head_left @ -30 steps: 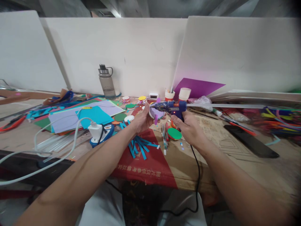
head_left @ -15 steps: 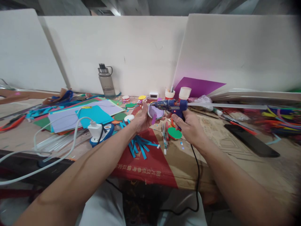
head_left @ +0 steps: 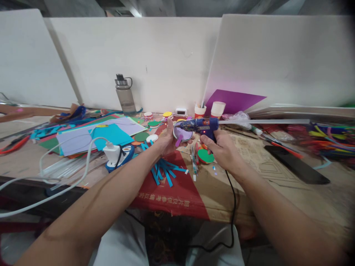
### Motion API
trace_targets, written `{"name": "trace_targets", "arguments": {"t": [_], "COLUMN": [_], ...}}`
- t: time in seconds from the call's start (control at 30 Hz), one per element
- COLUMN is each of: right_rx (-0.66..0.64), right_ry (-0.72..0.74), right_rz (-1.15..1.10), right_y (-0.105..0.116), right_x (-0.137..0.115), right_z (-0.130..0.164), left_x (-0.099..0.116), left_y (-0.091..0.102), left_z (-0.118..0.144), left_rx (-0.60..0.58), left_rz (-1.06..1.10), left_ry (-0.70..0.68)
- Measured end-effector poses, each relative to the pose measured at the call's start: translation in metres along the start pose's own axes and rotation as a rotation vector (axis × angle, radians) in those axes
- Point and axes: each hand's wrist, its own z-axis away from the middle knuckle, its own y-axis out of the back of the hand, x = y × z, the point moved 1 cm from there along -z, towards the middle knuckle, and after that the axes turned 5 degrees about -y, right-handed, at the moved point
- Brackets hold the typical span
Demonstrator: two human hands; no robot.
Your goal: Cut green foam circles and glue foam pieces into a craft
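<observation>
My right hand (head_left: 217,144) is closed round the handle of a blue hot glue gun (head_left: 205,125), which has a small red light lit. A long whitish glue stick (head_left: 263,121) juts from its back end, and a black cord hangs below. My left hand (head_left: 167,140) grips a round lilac disc (head_left: 185,135) with a pale rim and a purple strip (head_left: 179,140) on its face. The gun's nozzle is over the disc's upper left part; I cannot tell whether it touches. Beneath lie blue paper strips (head_left: 166,171) and a green disc (head_left: 205,156).
Coloured paper sheets (head_left: 111,136) and a white plug on a blue power strip (head_left: 127,153) are at left. A grey bottle (head_left: 125,95) stands behind. Paper cups (head_left: 218,109) are at the back; a black phone (head_left: 296,165) and pipe cleaners (head_left: 330,140) lie right.
The glue gun has shifted slightly left with my right hand, its glue stick moving along. My left hand and the disc have turned or shifted a little to the left.
</observation>
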Motion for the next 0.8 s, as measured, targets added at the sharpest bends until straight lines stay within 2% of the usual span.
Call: {"name": "trace_targets", "arguments": {"t": [0.4, 0.8], "right_rx": [-0.005, -0.047], "right_ry": [0.031, 0.021], "right_rz": [0.054, 0.067], "right_y": [0.0010, 0.0030], "right_x": [-0.0004, -0.0007], "right_z": [0.0003, 0.0004], "left_x": [-0.0033, 0.0004], "left_y": [0.0073, 0.0048], "left_z": [-0.0038, -0.0021], "left_rx": [0.005, 0.056], "left_rz": [0.014, 0.052], "left_ry": [0.020, 0.025]}}
